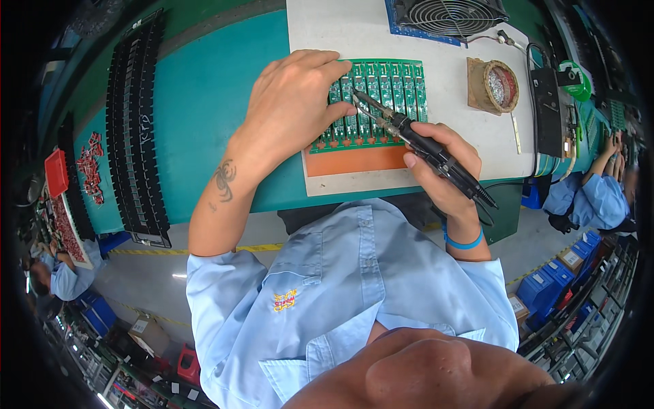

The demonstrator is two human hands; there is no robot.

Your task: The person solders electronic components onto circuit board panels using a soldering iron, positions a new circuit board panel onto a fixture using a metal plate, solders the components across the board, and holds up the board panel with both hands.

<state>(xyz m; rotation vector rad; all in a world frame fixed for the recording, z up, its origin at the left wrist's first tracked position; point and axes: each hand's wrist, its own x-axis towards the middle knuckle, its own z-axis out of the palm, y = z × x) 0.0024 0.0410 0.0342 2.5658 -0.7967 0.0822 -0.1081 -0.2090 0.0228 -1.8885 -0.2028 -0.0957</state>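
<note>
A green circuit board panel (398, 88), made up of several narrow boards side by side, lies on the pale work mat in front of me. My left hand (293, 99) is curled over its left edge, with thumb and index fingertips resting on the boards. In my right hand (446, 160) is a black soldering iron (426, 144) with a thin feed tube alongside its shaft. Its tip points up and left, at the boards between my left thumb and index finger. Whether the tip touches a joint is too small to tell. An orange strip (364, 161) lies along the panel's near edge.
A fan (449, 15) with a round grille stands at the back. To the right are a round tip-cleaner pot (499, 87), a black box (547, 112) and cables. A long black slotted rack (136, 129) stands left, beside loose red parts (90, 167). Other people work at both sides.
</note>
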